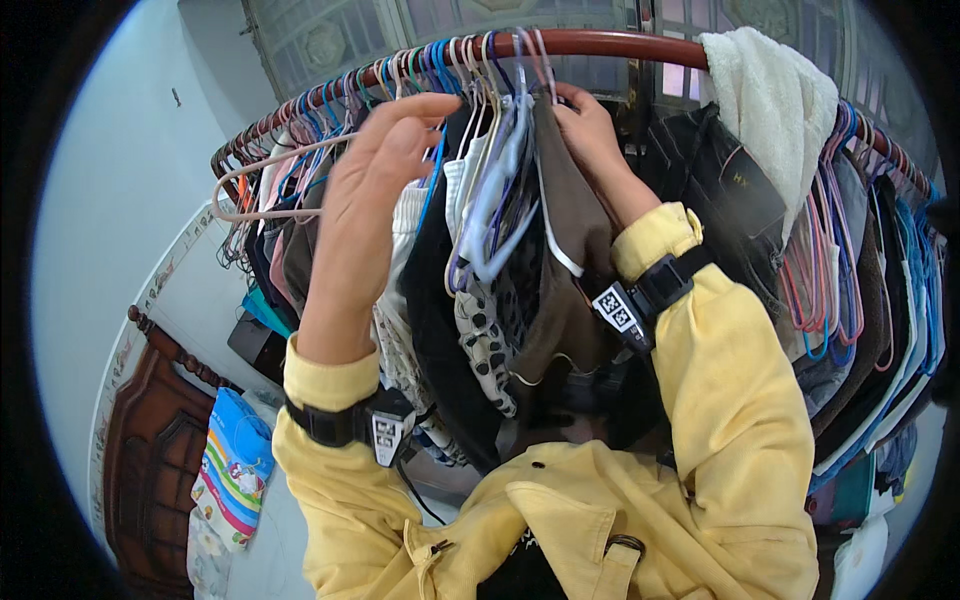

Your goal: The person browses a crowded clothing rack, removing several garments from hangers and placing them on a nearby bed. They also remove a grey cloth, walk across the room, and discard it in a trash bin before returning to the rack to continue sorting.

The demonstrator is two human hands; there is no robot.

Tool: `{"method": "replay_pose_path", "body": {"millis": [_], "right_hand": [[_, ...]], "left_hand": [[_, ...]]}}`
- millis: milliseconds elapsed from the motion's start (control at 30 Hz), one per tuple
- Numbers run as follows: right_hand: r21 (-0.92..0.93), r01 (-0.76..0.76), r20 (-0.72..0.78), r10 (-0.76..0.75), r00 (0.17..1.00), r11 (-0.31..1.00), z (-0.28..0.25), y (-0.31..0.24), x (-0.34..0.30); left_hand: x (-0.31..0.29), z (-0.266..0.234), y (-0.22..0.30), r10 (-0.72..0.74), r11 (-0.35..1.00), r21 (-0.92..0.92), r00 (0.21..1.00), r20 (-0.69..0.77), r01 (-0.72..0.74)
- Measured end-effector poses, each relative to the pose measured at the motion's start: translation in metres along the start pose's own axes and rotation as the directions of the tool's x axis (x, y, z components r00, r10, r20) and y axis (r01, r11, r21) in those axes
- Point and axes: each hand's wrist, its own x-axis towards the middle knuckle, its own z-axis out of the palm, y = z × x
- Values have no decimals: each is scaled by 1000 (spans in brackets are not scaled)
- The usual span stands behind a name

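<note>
My left hand is raised in front of the hanging clothes, fingers stretched to the right and holding nothing that I can see. Behind it a pink hanger sticks out to the left, and a blue hanger is close to its fingertips. My right hand is up by the rail, its fingers closed at the neck of a hanger that carries a brown garment; part of the grip is hidden. Between my hands hang several pale bare hangers and a black-spotted white garment.
A curved dark-red rail holds many clothes. A white towel drapes over it, beside a black garment. More clothes on pink hangers hang at right. A carved wooden headboard and a colourful pillow stand lower left.
</note>
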Motion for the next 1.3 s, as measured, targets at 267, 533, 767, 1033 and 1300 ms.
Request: {"method": "replay_pose_path", "body": {"millis": [267,533,767,1033,1300], "right_hand": [[-211,242,-166,-279,946,947,-28,4,0],[180,4,-185,30,982,984,-80,-40,-4],[43,-70,-92,73,993,997,-116,-45,-21],[146,-79,-121,97,988,986,-113,-43,-19],[239,-72,-124,104,987,968,-113,-40,-19]], "left_hand": [[36,49,-42,-286,937,-123,922,263,326],[43,64,-76,-276,857,-367,924,266,362],[50,40,-57,-201,832,-468,949,243,297],[62,27,-49,-247,892,-312,930,271,327],[67,21,-46,-166,894,-363,947,274,262]]}}
